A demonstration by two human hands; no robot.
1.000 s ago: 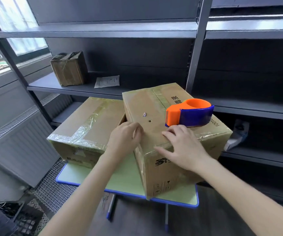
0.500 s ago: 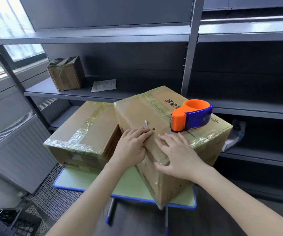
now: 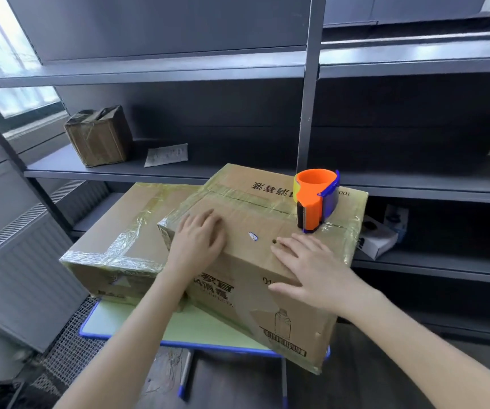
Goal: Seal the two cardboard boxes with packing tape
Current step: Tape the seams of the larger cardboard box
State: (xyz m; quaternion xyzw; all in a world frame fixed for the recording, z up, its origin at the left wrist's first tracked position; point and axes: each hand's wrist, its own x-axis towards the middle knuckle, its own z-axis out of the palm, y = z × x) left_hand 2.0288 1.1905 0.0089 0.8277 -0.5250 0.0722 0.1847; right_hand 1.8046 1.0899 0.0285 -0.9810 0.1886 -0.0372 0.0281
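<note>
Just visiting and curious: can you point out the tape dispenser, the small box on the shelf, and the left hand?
tape dispenser (image 3: 311,196), head view, its orange body.
small box (image 3: 99,140), head view, its taped front face.
left hand (image 3: 199,242), head view, the back of the hand.

Both arms reach forward; the left hand (image 3: 199,242) and right hand (image 3: 311,268) lie flat, palms down, fingers straight.
</note>
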